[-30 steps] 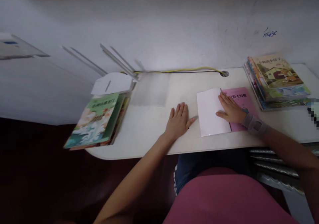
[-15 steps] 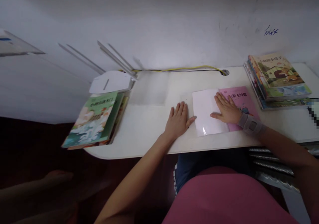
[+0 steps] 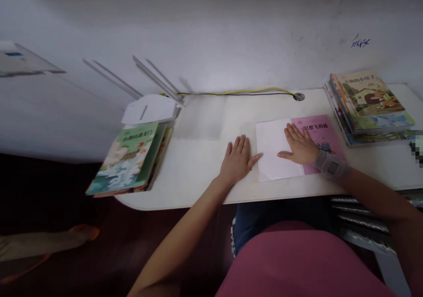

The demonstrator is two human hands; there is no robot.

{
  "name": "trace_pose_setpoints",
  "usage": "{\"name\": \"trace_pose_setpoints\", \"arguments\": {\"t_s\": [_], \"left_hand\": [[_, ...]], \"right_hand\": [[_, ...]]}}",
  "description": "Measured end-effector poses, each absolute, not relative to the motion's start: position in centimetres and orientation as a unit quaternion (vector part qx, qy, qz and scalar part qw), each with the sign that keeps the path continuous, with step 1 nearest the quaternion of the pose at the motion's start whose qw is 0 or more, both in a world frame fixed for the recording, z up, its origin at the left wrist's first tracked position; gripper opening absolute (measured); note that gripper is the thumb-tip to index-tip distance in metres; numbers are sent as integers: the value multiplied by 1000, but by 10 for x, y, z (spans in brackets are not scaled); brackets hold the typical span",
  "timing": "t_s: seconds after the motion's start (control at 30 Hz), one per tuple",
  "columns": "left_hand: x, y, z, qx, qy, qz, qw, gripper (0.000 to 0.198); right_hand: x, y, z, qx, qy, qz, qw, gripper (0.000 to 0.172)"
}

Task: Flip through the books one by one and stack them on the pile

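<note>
An open picture book [image 3: 319, 131] lies on the white desk, with a blank white page on its left and a pink title page on its right. My right hand [image 3: 300, 146] rests flat across the fold, palm down and fingers apart. Just left of the book, my left hand [image 3: 236, 159] lies flat on the desk. Its thumb points toward the white page's edge, over what looks like a clear plastic flap [image 3: 249, 134] beside the page. Neither hand grips anything.
A stack of picture books [image 3: 373, 98] stands at the right. More books [image 3: 127, 156] overhang the desk's left end, in front of a white router [image 3: 148, 109] with antennas. Cables [image 3: 244, 91] run along the wall to a desk hole [image 3: 299, 97]. Another person's leg [image 3: 49, 242] shows lower left.
Both hands stay nearly in place on the book and desk. The view has shifted slightly, and the glare on the white page has faded. The leg at lower left appears clearer.
</note>
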State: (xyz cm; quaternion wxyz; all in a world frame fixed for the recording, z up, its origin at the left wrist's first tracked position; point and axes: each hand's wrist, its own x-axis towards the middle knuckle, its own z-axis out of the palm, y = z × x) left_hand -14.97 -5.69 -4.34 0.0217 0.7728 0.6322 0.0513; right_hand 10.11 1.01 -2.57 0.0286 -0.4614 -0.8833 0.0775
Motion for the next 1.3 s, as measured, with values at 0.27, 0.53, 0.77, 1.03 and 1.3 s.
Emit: {"name": "trace_pose_setpoints", "arguments": {"t_s": [0.27,0.53,0.77,1.03,1.3], "left_hand": [[-151,-56,-47,771,635,53,27,75],[-98,-84,-14,789,605,88,-57,72],[4,-101,-22,885,461,51,26,90],[-4,-90,-29,894,440,54,64,88],[1,-92,-34,885,461,54,45,96]], "right_hand": [[99,9,-29,-457,-888,44,23,97],[101,21,-18,-401,-916,-3,21,69],[119,61,2,-295,-953,65,-1,45],[129,20,-18,-150,-983,104,-8,69],[98,106,-40,-223,-974,38,23,68]]}}
